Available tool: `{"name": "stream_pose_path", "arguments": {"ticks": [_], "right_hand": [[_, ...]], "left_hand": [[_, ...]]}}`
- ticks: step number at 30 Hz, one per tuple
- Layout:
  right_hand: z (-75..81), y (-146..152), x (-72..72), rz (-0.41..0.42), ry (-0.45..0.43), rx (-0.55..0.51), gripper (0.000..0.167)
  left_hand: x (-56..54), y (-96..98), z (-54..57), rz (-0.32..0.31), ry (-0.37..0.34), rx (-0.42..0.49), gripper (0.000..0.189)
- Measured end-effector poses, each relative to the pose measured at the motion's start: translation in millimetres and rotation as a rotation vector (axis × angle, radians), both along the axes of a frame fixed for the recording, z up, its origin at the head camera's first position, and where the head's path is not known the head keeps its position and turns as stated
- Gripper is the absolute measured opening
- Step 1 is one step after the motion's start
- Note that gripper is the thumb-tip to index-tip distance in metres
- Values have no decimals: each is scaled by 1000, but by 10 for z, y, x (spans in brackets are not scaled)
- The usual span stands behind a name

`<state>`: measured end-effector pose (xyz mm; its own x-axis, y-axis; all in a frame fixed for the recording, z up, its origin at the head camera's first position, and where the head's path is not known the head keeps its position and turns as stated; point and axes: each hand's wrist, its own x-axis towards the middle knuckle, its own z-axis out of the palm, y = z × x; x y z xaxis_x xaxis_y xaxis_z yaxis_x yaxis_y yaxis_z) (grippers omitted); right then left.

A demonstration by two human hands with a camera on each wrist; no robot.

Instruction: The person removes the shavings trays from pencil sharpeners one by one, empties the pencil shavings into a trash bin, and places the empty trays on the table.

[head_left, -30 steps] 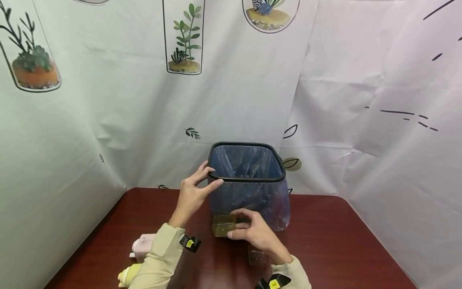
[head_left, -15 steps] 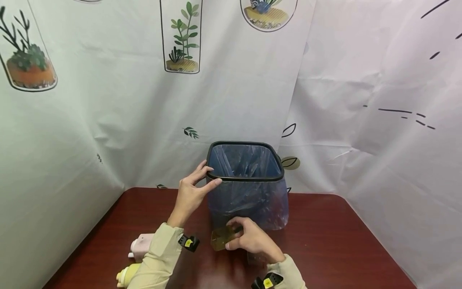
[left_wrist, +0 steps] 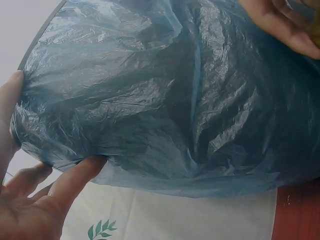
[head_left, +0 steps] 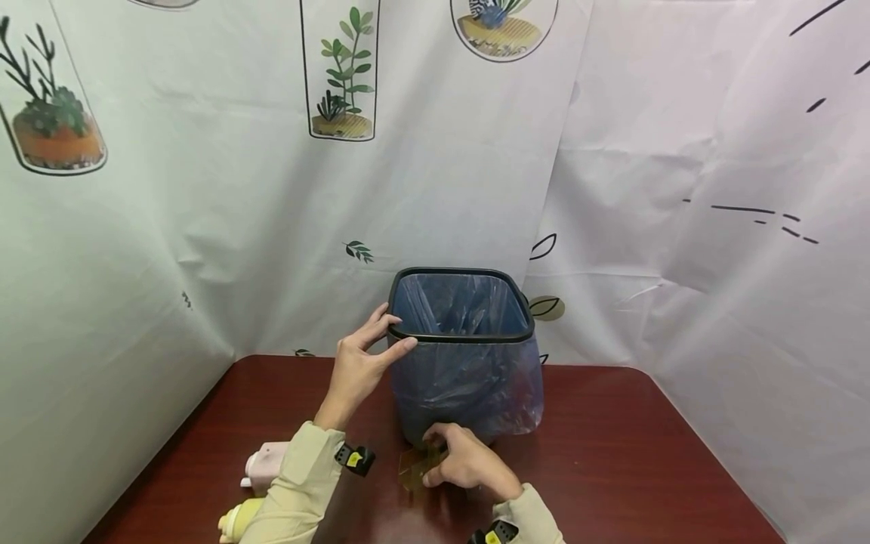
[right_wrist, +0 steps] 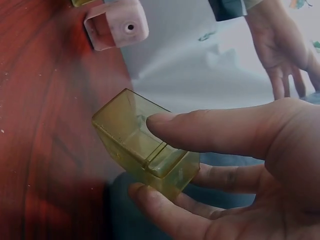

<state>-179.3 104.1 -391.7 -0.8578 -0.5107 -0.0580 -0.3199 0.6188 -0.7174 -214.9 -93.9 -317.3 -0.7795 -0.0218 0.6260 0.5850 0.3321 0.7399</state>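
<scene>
A trash bin with a dark rim (head_left: 469, 339) stands on the table, lined with a translucent blue bag (left_wrist: 145, 90). My left hand (head_left: 359, 372) holds the bin's front-left rim corner, thumb at the front and fingers at the side. In front of the bin, my right hand (head_left: 467, 462) grips a small see-through yellow plastic box (right_wrist: 132, 132). The right wrist view shows the thumb on top of the box and fingers around its other side. The box is tilted, low over the tabletop, and partly covered by the hand in the head view.
Left of my left forearm lie a pale pink bottle-like item (head_left: 266, 467) and a yellow one (head_left: 239, 520), both partly hidden by the sleeve. Printed white cloth (head_left: 435, 189) hangs behind and beside the dark red table (head_left: 612, 446).
My right hand has brought the yellow box down and nearer to me, tilting it. The clear box seen under that wrist earlier is now covered. My left hand stays on the rim.
</scene>
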Motion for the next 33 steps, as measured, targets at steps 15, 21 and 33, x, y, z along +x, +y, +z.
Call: {"name": "stream_pose_path", "arguments": {"ticks": [15,21,33], "right_hand": [[-162,-107,-20,-20,-30,47,48],[-183,-133,-36,-41,-49,70,47],[-219,-139,6,-72,-2,203,46]], "left_hand": [[6,2,-23,3,-8,6,41],[6,1,-8,-1,7,6,41],[15,-3,-11,9,1,-1,41]]}}
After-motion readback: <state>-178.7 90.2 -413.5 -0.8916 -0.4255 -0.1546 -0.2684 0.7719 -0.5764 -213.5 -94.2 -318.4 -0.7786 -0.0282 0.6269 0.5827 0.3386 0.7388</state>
